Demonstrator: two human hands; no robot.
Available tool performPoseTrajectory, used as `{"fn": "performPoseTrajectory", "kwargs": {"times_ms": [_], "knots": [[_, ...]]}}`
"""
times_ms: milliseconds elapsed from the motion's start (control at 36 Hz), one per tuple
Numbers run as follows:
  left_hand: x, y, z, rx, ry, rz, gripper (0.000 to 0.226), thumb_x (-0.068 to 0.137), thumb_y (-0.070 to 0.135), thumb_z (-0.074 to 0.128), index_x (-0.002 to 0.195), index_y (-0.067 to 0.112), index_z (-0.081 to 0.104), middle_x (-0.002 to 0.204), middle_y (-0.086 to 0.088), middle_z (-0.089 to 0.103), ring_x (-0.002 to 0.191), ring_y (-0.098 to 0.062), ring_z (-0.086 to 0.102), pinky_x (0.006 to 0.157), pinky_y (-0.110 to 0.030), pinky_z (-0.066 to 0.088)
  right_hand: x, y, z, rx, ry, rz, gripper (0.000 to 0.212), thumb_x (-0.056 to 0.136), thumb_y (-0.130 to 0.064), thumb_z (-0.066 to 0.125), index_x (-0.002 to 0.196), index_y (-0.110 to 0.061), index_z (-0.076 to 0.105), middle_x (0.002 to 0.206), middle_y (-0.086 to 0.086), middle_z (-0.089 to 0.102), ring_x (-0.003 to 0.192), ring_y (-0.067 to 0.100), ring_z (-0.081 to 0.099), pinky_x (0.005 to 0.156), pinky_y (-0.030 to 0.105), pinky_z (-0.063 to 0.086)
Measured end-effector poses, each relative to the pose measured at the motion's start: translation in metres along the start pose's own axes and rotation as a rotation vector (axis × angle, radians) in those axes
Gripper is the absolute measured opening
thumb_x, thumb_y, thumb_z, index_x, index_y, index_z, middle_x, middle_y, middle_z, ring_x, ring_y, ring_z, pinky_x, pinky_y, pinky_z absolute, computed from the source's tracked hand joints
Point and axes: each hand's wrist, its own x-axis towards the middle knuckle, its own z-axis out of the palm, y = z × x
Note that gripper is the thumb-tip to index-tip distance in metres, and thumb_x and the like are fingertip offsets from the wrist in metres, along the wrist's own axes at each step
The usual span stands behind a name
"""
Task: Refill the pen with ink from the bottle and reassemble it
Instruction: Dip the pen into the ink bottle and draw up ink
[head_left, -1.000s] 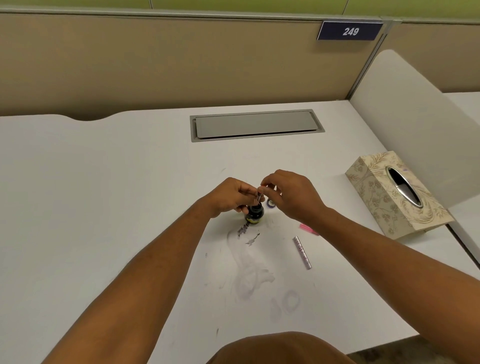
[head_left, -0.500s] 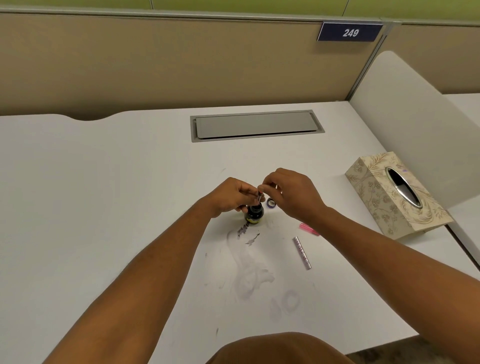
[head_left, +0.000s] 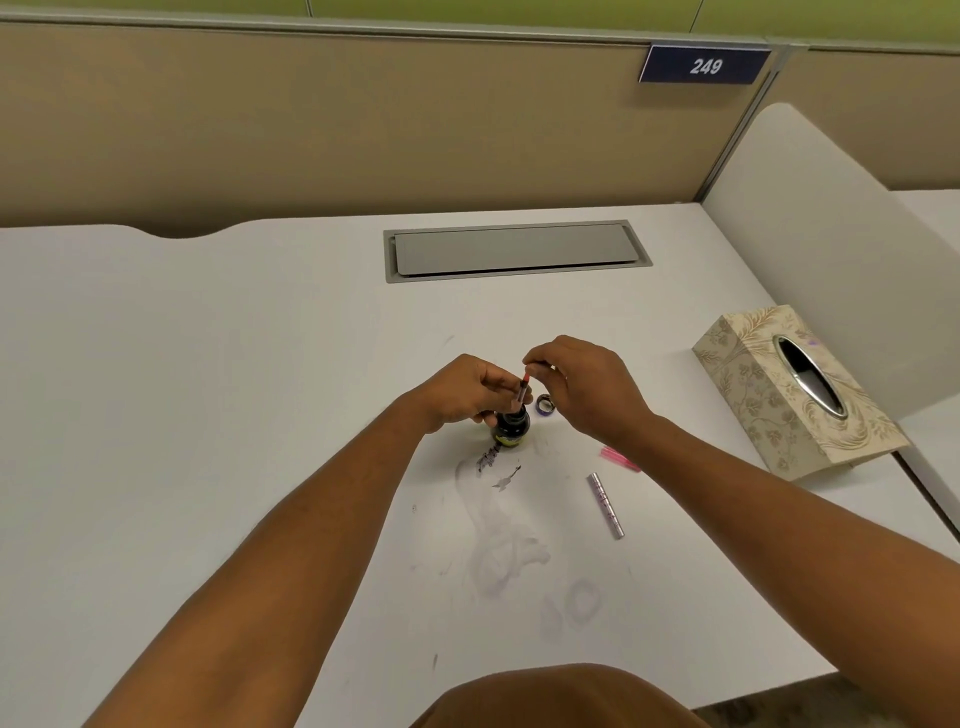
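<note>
Dark glass ink bottle (head_left: 511, 428) stands open on desk (head_left: 208, 389), pen section (head_left: 521, 393) dipped in its mouth; left hand (head_left: 465, 392) pinches section, right hand (head_left: 582, 384) pinches its top end. Judged light, slim, ink-slick; grip mid-body, not tip

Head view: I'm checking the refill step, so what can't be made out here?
- Ink level: the bottle is dark and the left hand hides part of it.
- Pen tip: too small to tell if the converter reaches the ink.
- Right hand grip: its fingertips hide the converter's top.
- Pink part: the right forearm covers one end.
- Cap: too small for detail.
</note>
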Motion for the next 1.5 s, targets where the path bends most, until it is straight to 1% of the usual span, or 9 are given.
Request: {"fn": "performPoseTrajectory", "kwargs": {"times_ms": [361, 472, 583, 722, 889, 1000, 1194, 1389, 1500], "knots": [[-0.0025, 0.0024, 0.0003, 0.022, 0.024, 0.026, 0.022, 0.091, 0.003, 0.068, 0.112, 0.003, 0.075, 0.099, -0.003, 0.075, 0.056, 0.004, 0.061, 0.052, -0.013, 0.044, 0.0025, 0.0014, -0.0006, -0.005, -0.002, 0.022, 0.021, 0.094, -0.041, 0.062, 0.096, -0.023, 0.072, 0.084, -0.008, 0.067, 0.071, 0.008, 0.055, 0.064, 0.029, 0.046], [-0.0026, 0.0036, -0.0001, 0.024, 0.024, 0.019, 0.022, 0.090, 0.002, 0.068, 0.112, 0.002, 0.075, 0.099, -0.004, 0.075, 0.053, 0.003, 0.060, 0.051, -0.013, 0.044, 0.0019, 0.0006, -0.0033, 0.021, -0.024, -0.022, 0.024, 0.095, -0.034, 0.061, 0.113, -0.020, 0.071, 0.092, -0.007, 0.069, 0.074, 0.012, 0.061, 0.068, 0.028, 0.048], [-0.0023, 0.0039, -0.0002, 0.033, 0.021, 0.016, 0.023, 0.090, 0.003, 0.068, 0.112, 0.004, 0.075, 0.108, -0.008, 0.076, 0.054, 0.004, 0.060, 0.051, -0.013, 0.044, 0.0022, 0.0017, -0.0015, -0.014, -0.020, -0.036, 0.015, 0.096, -0.025, 0.061, 0.102, -0.019, 0.073, 0.091, -0.002, 0.070, 0.078, 0.016, 0.062, 0.067, 0.029, 0.046], [-0.0025, 0.0048, -0.0001, 0.027, 0.029, 0.016, 0.023, 0.091, 0.002, 0.068, 0.112, 0.003, 0.075, 0.099, -0.002, 0.076, 0.054, 0.004, 0.060, 0.052, -0.013, 0.044, 0.0040, 0.0021, 0.0002, -0.023, -0.013, 0.007, 0.017, 0.095, -0.034, 0.062, 0.093, -0.021, 0.072, 0.085, -0.007, 0.066, 0.073, 0.011, 0.056, 0.064, 0.029, 0.045], [-0.0010, 0.0037, -0.0012, 0.020, 0.039, 0.011, 0.021, 0.089, 0.006, 0.071, 0.109, 0.008, 0.077, 0.101, -0.002, 0.078, 0.057, 0.003, 0.061, 0.054, -0.015, 0.045, 0.0020, 0.0018, -0.0029, -0.005, -0.053, -0.035, 0.022, 0.096, -0.032, 0.061, 0.112, -0.021, 0.070, 0.094, -0.006, 0.069, 0.078, 0.012, 0.061, 0.069, 0.029, 0.048], [-0.0003, 0.0037, -0.0004, 0.014, 0.039, 0.012, 0.021, 0.088, 0.005, 0.071, 0.107, 0.009, 0.078, 0.106, -0.003, 0.078, 0.062, 0.002, 0.063, 0.056, -0.017, 0.045, 0.0019, 0.0027, -0.0016, -0.026, -0.030, -0.044, 0.017, 0.096, -0.025, 0.060, 0.106, -0.018, 0.071, 0.095, -0.002, 0.070, 0.080, 0.016, 0.062, 0.067, 0.027, 0.045], [-0.0021, 0.0045, 0.0007, 0.007, 0.053, 0.009, 0.023, 0.090, 0.002, 0.069, 0.112, 0.003, 0.075, 0.093, 0.002, 0.076, 0.052, 0.004, 0.060, 0.051, -0.012, 0.043, 0.0026, 0.0043, 0.0013, -0.033, -0.032, 0.009, 0.017, 0.095, -0.037, 0.061, 0.091, -0.023, 0.070, 0.081, -0.010, 0.062, 0.072, 0.010, 0.054, 0.062, 0.028, 0.042], [-0.0009, 0.0018, -0.0014, 0.012, 0.062, 0.001, 0.021, 0.088, 0.006, 0.071, 0.108, 0.009, 0.078, 0.099, 0.000, 0.078, 0.054, 0.001, 0.058, 0.054, -0.016, 0.044, -0.0017, 0.0035, 0.0013, -0.011, -0.013, -0.014, 0.021, 0.096, -0.032, 0.060, 0.111, -0.022, 0.071, 0.092, -0.006, 0.069, 0.078, 0.012, 0.061, 0.067, 0.030, 0.049], [-0.0021, 0.0022, -0.0001, 0.007, 0.058, -0.005, 0.021, 0.088, 0.006, 0.071, 0.108, 0.010, 0.078, 0.093, 0.003, 0.077, 0.053, 0.002, 0.057, 0.054, -0.016, 0.043, -0.0025, 0.0028, 0.0009, -0.002, -0.020, -0.020, 0.016, 0.095, -0.030, 0.060, 0.103, -0.022, 0.071, 0.089, -0.009, 0.067, 0.075, 0.012, 0.061, 0.065, 0.031, 0.049]]}}
